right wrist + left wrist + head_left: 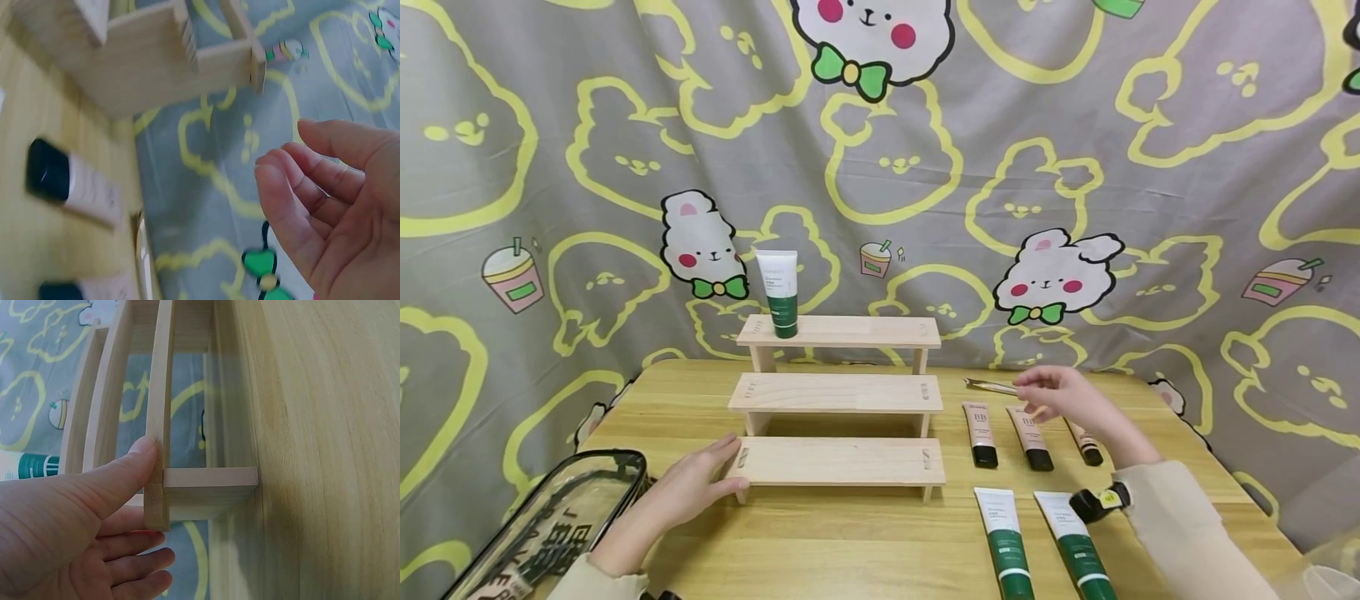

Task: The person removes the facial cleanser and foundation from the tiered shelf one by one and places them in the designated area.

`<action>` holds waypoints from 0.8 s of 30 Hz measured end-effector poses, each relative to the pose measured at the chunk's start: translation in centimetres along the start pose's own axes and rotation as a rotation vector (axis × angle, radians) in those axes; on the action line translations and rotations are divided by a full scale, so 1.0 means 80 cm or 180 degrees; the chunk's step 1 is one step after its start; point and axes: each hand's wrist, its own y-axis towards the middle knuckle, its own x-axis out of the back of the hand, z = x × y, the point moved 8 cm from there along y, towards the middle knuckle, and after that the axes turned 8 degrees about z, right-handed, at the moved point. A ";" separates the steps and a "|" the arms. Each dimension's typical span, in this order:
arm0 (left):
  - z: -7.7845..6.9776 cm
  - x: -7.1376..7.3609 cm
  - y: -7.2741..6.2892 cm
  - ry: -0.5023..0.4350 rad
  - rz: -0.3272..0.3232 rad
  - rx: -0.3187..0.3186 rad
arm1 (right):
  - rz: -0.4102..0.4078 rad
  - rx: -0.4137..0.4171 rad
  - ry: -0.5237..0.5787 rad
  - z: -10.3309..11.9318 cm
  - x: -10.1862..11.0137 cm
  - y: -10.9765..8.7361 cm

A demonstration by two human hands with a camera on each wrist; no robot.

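A three-step wooden display stand (842, 461) stands mid-table. At the left end of its lowest step, my left hand (694, 481) grips the board, thumb (134, 459) on the front edge and index finger behind. One white-and-green squeeze tube (784, 296) is upright on the top step, near its left end. My right hand (1060, 393) hovers right of the stand with loosely bent fingers and nothing between them, as the right wrist view shows. Below it lie pink BB cream tubes with black caps (1028, 439). A thin, shiny gold-coloured item (992, 386) lies by its fingertips.
Two more white-and-green tubes (1003, 542) lie at the table's front right. A clear zip bag with black trim (561, 508) is at the left edge, with something inside. A grey patterned curtain (910, 192) hangs right behind the wooden table (820, 554).
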 end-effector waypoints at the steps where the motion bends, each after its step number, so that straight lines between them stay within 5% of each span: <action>1: 0.000 0.000 0.000 -0.0003 -0.0001 0.0001 | 0.0003 0.0020 -0.0014 0.008 -0.003 0.006; 24: 0.000 0.001 0.000 0.0007 -0.0036 -0.0019 | -0.0248 0.0556 -0.0035 0.166 -0.051 0.135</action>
